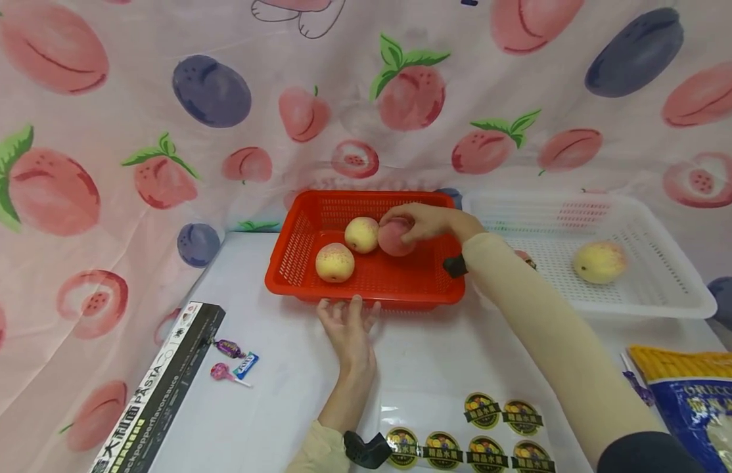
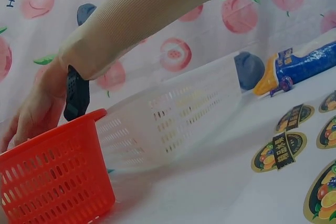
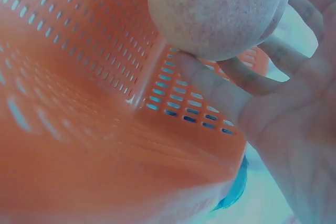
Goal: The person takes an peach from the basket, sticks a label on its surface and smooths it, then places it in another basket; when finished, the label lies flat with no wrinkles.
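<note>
Over a red plastic basket [image 1: 366, 295], my right hand [image 1: 428, 220] grips a pinkish peach [image 1: 394, 238] with its fingers round it. The right wrist view has the peach [image 3: 220, 11] close up, its top edge cut off by the frame. Two yellow-red peaches, a front one [image 1: 334, 263] and a back one [image 1: 361, 234], lie in the basket; the back one is beside the held peach. My left hand [image 1: 349, 332] is at the basket's front wall, palm up, fingers loosely bent with the tips at the rim. Whether they press on it is hard to tell.
On the right stands a white basket [image 1: 691, 289] with a yellow peach [image 1: 600, 261] and something partly hidden by my right arm. A sheet of round stickers [image 1: 443, 450] lies in front. Left are a pasta box [image 1: 165, 387] and candies [image 1: 228, 348]; right, a pasta bag [image 1: 697, 394].
</note>
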Tool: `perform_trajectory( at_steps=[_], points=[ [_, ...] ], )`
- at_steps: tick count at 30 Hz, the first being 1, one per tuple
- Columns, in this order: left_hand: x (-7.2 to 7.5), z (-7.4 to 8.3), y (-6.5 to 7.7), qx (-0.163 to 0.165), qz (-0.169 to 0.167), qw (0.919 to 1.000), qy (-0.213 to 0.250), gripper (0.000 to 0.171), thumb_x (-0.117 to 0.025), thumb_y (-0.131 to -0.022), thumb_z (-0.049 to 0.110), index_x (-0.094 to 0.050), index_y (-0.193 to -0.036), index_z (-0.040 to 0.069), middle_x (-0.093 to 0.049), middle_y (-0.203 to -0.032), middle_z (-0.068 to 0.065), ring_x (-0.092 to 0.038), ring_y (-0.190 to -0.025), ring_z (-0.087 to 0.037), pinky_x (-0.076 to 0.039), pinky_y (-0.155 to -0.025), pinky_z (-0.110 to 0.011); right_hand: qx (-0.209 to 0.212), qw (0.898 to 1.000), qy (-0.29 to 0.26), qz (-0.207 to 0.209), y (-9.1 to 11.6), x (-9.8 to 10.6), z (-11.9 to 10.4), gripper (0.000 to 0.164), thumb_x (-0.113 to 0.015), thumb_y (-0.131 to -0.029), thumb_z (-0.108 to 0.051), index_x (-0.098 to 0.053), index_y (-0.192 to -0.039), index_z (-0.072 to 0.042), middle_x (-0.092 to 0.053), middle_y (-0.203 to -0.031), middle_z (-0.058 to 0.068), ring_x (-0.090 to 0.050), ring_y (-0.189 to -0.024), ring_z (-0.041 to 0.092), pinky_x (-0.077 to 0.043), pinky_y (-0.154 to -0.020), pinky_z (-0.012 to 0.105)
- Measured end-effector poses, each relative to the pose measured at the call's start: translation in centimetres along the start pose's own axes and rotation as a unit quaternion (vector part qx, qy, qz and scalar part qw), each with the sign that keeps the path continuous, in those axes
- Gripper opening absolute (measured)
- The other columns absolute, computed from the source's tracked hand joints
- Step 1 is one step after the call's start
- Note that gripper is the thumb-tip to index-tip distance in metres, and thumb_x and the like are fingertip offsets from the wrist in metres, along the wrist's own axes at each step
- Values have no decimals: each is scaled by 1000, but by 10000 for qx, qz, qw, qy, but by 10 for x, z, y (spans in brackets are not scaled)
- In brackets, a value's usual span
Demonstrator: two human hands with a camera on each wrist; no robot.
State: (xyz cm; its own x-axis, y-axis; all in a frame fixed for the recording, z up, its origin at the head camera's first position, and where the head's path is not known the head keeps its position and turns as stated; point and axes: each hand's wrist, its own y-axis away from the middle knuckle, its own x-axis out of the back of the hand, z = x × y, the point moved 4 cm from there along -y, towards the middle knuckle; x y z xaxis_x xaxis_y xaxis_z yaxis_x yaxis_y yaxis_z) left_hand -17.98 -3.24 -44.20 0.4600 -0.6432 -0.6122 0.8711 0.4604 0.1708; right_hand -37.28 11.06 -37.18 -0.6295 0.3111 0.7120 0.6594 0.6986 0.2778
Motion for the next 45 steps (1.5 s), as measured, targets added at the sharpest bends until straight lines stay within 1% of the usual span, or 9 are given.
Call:
perform_trajectory(
  at_steps=[5, 10, 18, 22, 30, 34, 36, 41, 45],
  points=[
    [-2, -1, 1, -21, -33, 10000, 20, 51, -56, -84, 5, -24, -122, 13, -40, -97, -5, -57, -80, -23, -52, -73, -43, 48, 9998, -123, 117, 10, 2, -2, 45, -64, -80, -24, -47, -121, -29, -45, -124, -9, -40, -113, 16, -41, -95, 40],
    [-1, -1, 1, -126, 13, 9999, 3, 48, -56, -84, 4, -26, -119, 16, -39, -97, -6, -55, -76, -23, -52, -72, -43, 357, 9989, -178, 226, 17, 1, -7, 45, -65, -78, -31, -47, -120, -32, -47, -122, -13, -41, -112, 13, -40, -95, 40],
    [-2, 0, 3, -112, -59, 9999, -14, 48, -56, -85, 5, -24, -119, 17, -36, -97, -5, -52, -83, -19, -52, -74, -43, 661, 9963, -172, 521, 32, 2, -16, 47, -67, -75, -40, -48, -117, -35, -49, -119, -14, -43, -111, 11, -39, -96, 42],
    [-2, 1, 3, -110, -46, 9999, 25, 49, -56, -84, 6, -24, -119, 16, -36, -97, -5, -53, -80, -19, -52, -73, -43, 849, 9943, -234, 607, 41, 1, -20, 46, -66, -77, -36, -47, -119, -33, -48, -120, -13, -43, -112, 12, -38, -97, 43],
    [0, 1, 3, -28, 66, 10000, -16, 49, -58, -83, 7, -25, -118, 18, -39, -97, -5, -55, -83, -19, -51, -79, -42, 1264, 9878, -411, 816, 73, 1, -53, 46, -63, -80, -19, -47, -123, -16, -47, -125, -1, -41, -115, 19, -37, -97, 45],
    [0, 1, 3, -4, 80, 9999, 69, 50, -58, -83, 7, -25, -119, 17, -39, -97, -4, -54, -86, -17, -50, -82, -41, 1315, 9860, -295, 978, 83, -1, -53, 48, -64, -80, -21, -46, -124, -18, -46, -127, -2, -41, -116, 17, -37, -97, 45],
    [-1, 2, 4, 13, 67, 9998, 207, 52, -58, -83, 5, -24, -121, 16, -38, -99, -6, -53, -89, -20, -49, -82, -42, 1332, 9844, -254, 1118, 86, -2, -49, 48, -65, -79, -25, -47, -124, -23, -47, -126, -7, -41, -116, 13, -36, -98, 45],
    [-3, 5, 4, 340, 201, 9977, 547, 58, -58, -83, 3, -22, -125, 17, -37, -102, -6, -50, -100, -27, -49, -81, -43, 1289, 9823, -298, 1329, 98, -3, -46, 49, -66, -77, -33, -46, -122, -33, -45, -123, -18, -40, -114, 5, -40, -96, 38],
    [-4, 9, 7, 875, 378, 9925, 767, 53, -58, -84, 6, -27, -125, 16, -41, -109, -6, -49, -104, -27, -48, -84, -43, 1203, 9835, -560, 1231, 115, -10, -57, 50, -66, -78, -27, -45, -124, -28, -42, -127, -14, -38, -117, 9, -45, -91, 37]
  ],
)
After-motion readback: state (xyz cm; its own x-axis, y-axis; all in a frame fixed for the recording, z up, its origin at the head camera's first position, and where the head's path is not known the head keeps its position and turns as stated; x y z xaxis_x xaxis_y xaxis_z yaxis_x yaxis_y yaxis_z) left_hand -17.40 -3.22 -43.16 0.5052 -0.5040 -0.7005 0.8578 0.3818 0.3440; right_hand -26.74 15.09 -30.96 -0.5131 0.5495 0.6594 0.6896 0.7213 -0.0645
